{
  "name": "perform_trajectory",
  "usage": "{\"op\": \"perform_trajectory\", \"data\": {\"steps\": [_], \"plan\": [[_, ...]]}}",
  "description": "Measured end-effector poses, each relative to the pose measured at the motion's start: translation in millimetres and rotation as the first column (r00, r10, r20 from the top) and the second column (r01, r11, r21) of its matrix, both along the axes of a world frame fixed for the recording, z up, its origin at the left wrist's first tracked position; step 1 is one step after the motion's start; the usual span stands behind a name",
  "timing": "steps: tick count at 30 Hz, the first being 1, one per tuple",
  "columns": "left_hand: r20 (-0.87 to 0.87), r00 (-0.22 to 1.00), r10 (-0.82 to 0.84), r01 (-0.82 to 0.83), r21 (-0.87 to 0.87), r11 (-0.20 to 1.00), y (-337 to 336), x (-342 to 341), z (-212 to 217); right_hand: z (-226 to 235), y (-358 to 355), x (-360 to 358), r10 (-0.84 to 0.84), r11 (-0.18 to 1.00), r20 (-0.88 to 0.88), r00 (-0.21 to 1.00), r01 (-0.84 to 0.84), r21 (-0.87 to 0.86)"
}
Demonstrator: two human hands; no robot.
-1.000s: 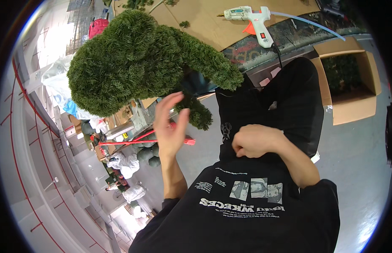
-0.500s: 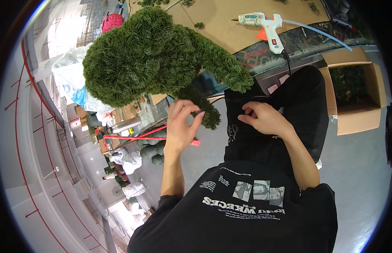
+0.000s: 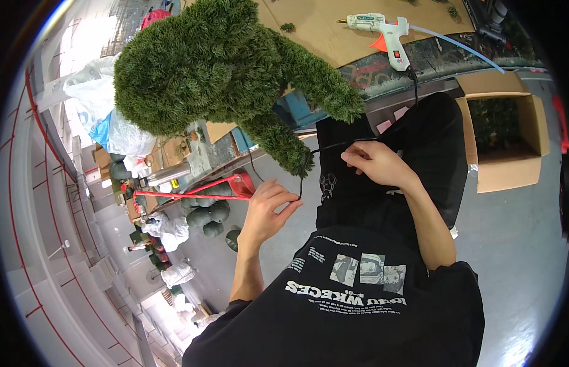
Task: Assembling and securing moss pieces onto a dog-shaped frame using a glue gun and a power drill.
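A large green figure of artificial foliage point(image 3: 198, 67) rests at the table edge, two limb-like parts reaching toward me. Round the tip of its nearer limb point(image 3: 284, 147) runs a thin black cord point(image 3: 327, 147). My left hand point(image 3: 271, 209) is closed, pinching one end of that cord between thumb and fingertips just below the tip. To the right, above my lap, my right hand point(image 3: 382, 164) is closed with curled fingers where the cord's other side meets it. The exact grip there is partly hidden, and the cord is hard to follow against my black trousers.
A white glue gun point(image 3: 385, 35) with a blue-tinted glue stick lies on the cardboard-covered table point(image 3: 324, 43). An open cardboard box point(image 3: 511, 174) holding dark greenery stands at right. Red bars point(image 3: 198, 191), plastic bags point(image 3: 91, 104) and dark round objects point(image 3: 214, 214) are at left.
My left hand has moved down and right, drawing the cord out beside the limb's tip. The cord now shows between both hands. The foliage figure has shifted slightly up and left in view.
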State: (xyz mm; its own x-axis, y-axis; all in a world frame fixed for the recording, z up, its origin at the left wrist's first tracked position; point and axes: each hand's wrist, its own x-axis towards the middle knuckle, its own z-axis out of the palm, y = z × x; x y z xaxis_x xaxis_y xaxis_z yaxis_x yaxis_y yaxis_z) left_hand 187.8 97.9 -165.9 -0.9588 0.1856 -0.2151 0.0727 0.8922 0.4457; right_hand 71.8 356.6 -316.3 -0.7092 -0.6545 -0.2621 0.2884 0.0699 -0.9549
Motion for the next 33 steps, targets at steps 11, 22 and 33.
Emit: {"op": "perform_trajectory", "data": {"steps": [11, 22, 33], "plan": [[-0.096, 0.994, 0.043, -0.040, 0.032, 0.999, -3.6, 14.6, -38.2, 13.5, -4.9, 4.8, 0.120, 0.990, 0.014, 0.993, -0.120, 0.077], [-0.089, 0.958, 0.272, -0.256, 0.159, 0.954, 4.4, 19.5, -36.9, 40.5, -55.1, 55.0, 0.166, 0.982, -0.536, 0.828, -0.187, 0.015], [-0.178, 0.859, 0.480, -0.316, 0.554, 0.770, -24.0, 30.0, -28.0, 23.7, -59.0, 50.4, 0.057, 0.994, -0.563, 0.824, -0.099, -0.044]]}}
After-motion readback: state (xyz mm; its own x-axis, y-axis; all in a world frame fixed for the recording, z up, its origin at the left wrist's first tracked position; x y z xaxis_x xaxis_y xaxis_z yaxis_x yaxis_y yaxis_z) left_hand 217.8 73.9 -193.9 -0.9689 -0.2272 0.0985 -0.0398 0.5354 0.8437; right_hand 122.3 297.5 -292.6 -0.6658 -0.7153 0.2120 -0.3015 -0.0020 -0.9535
